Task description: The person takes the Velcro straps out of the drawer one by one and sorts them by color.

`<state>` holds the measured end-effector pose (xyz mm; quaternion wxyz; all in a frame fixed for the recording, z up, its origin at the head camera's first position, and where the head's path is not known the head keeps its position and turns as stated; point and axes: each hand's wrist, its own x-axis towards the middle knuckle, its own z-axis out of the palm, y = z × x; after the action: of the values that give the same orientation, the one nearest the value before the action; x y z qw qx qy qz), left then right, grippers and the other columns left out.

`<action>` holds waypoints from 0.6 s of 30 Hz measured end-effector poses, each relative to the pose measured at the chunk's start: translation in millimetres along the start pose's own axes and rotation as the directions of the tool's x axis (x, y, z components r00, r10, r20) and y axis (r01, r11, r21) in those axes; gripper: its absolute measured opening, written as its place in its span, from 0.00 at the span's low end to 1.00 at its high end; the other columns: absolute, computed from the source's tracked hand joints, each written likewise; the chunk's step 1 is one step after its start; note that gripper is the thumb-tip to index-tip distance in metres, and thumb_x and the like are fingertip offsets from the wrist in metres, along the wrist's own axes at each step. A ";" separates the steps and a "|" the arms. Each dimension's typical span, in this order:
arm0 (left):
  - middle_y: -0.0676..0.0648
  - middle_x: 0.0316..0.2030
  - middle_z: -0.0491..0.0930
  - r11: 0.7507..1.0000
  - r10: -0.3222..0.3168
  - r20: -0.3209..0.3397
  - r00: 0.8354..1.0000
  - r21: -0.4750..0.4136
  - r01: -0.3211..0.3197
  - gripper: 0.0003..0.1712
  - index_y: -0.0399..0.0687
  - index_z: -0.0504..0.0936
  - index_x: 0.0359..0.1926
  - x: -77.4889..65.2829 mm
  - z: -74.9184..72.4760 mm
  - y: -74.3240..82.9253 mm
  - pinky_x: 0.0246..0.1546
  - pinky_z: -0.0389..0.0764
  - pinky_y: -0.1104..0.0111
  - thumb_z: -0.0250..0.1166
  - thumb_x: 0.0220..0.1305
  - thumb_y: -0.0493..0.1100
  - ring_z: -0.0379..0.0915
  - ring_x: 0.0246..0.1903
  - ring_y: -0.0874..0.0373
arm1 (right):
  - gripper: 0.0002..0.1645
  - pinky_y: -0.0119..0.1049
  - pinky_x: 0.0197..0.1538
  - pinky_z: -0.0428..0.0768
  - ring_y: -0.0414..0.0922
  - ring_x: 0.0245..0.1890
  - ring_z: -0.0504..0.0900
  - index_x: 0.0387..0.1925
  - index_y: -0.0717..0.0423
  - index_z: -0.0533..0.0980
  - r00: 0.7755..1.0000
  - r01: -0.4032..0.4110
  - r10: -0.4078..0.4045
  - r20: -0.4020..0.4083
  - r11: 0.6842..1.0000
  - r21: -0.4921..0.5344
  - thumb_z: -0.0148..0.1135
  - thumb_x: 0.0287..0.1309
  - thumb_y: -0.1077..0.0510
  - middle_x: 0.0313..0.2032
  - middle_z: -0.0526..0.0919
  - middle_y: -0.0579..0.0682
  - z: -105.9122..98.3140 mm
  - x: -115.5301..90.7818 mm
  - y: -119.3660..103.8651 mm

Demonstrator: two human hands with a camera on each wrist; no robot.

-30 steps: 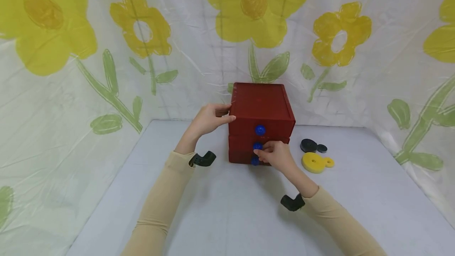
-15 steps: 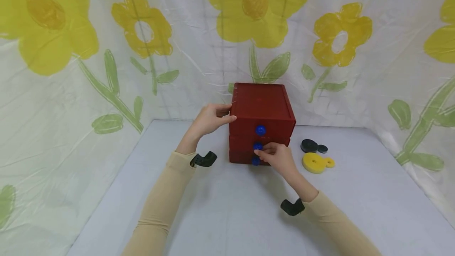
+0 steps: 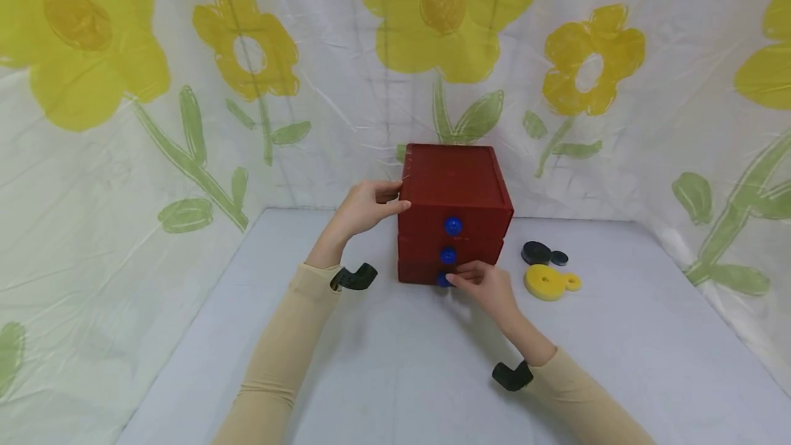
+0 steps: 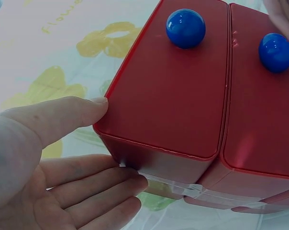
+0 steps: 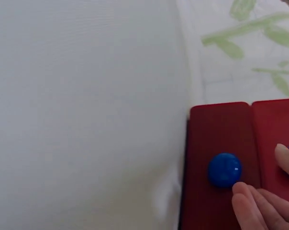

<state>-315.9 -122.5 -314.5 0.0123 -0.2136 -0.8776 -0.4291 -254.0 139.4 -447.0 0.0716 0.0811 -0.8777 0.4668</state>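
A dark red drawer cabinet [image 3: 454, 174] stands at the back of the table, its front bearing three round blue knobs, one above another. My left hand [image 3: 369, 208] is at its upper left side. In the left wrist view, the thumb touches the front edge of the top drawer [image 4: 168, 96], and the straight fingers lie along the side wall. Low at the front is my right hand [image 3: 488, 287], thumb tip overlapping the bottom knob [image 3: 443, 279] in the head view. The right wrist view shows its fingertips right beside that knob, thumb spread apart near the middle knob [image 3: 448, 255].
Right of the cabinet lie a black piece [image 3: 536, 253] of two joined discs and a similar yellow piece [image 3: 545, 283] with holes. Behind the white table [image 3: 395, 362] hangs a flower-patterned curtain [image 3: 346, 122]. Black curved mounts [image 3: 354, 277] stick out from both wrists.
My right hand has come off the middle knob and moved down to the bottom one. The left hand, the cabinet and the disc pieces have stayed in place.
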 end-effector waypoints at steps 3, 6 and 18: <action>0.45 0.61 0.73 1.000 0.006 0.001 1.000 0.000 -0.006 0.35 0.45 0.70 0.65 0.1 -0.1 -0.2 0.55 0.76 0.60 0.65 0.60 0.55 0.73 0.58 0.53 | 0.19 0.30 0.35 0.82 0.42 0.31 0.84 0.36 0.57 0.82 1.000 -0.011 0.012 0.020 1.000 -0.012 0.72 0.49 0.47 0.31 0.87 0.51 4.8 -0.9 5.9; 0.45 0.61 0.73 1.000 0.006 0.005 1.000 0.000 -0.006 0.35 0.45 0.70 0.65 0.0 -0.3 -0.2 0.55 0.76 0.60 0.65 0.60 0.55 0.73 0.58 0.54 | 0.19 0.31 0.35 0.82 0.41 0.30 0.84 0.37 0.59 0.82 0.999 -0.015 0.016 0.049 1.000 -0.020 0.72 0.50 0.49 0.31 0.87 0.51 8.4 -1.1 9.6; 0.45 0.62 0.72 1.000 -0.006 0.010 1.000 -0.012 0.006 0.36 0.47 0.70 0.65 -0.4 -2.0 1.9 0.56 0.76 0.59 0.65 0.60 0.56 0.72 0.59 0.54 | 0.16 0.28 0.31 0.80 0.39 0.26 0.83 0.32 0.59 0.83 0.996 0.031 -0.026 0.091 0.998 -0.050 0.74 0.47 0.51 0.27 0.86 0.50 21.8 2.2 18.4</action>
<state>-315.2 -123.1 -311.9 0.0051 -0.2131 -0.8756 -0.4334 -261.1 131.2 -473.5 0.0407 0.1127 -0.8904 0.4391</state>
